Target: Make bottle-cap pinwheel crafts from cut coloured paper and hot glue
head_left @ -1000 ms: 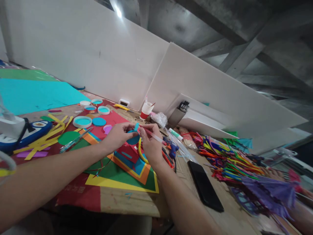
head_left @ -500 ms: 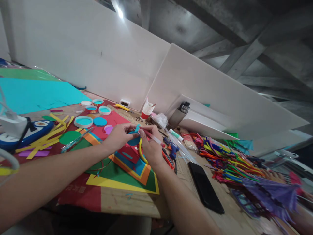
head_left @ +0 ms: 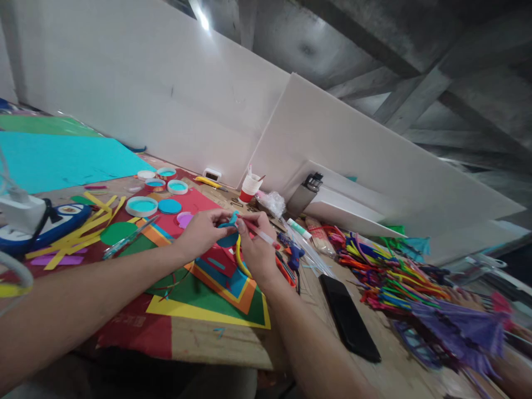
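- Head view: left hand (head_left: 203, 231) pinches a blue paper piece (head_left: 228, 240) between the two hands.
- Right hand (head_left: 258, 249) grips a slim red-and-clear stick (head_left: 265, 236).
- Paper seems light, bendable, easily creased; best pinched gently at its rim.

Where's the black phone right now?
In the head view, the phone lies on the table at lower right, just right of the right forearm and left of the colourful pipe cleaners.

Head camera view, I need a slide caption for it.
Over layered coloured paper, the left hand pinches a blue piece while the right hand grips a slim red tool.
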{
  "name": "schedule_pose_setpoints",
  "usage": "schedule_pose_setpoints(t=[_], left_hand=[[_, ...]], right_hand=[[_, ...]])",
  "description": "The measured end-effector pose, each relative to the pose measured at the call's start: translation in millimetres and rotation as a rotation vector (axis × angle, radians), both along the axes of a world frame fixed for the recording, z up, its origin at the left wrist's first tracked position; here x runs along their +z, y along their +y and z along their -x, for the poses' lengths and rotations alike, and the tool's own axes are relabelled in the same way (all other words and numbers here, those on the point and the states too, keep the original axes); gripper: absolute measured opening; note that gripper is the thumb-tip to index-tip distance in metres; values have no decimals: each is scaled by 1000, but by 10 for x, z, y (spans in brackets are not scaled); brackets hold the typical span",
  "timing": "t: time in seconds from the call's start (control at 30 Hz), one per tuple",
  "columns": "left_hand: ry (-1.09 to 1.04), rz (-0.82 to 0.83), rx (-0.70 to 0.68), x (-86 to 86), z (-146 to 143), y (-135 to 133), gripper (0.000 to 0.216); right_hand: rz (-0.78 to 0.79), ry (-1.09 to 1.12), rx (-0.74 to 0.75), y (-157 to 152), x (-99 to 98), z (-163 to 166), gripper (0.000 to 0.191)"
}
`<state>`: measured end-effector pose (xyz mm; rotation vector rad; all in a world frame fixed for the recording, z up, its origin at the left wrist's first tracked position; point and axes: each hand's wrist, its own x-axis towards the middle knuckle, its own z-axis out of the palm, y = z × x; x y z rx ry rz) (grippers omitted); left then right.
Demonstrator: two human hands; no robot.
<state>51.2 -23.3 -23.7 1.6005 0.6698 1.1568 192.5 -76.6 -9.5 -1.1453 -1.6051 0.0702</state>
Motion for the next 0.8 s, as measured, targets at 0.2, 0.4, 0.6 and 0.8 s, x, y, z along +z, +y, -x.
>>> schedule_pose_setpoints(t=[0.2, 0.4, 0.6, 0.8], left_hand=[[19, -13, -2, -14, 6, 9, 49], [9, -30, -23, -19, 2, 12, 45], [4, -31, -24, -27, 3, 13, 45], [4, -30, -26, -7, 5, -10, 46]], right_hand=[[-10, -19, -20, 5, -1, 4, 12], [-13, -19, -25, 5, -7, 6, 11], [-31, -37, -30, 0, -8, 8, 11], [-42, -32, -32, 3, -4, 6, 10]])
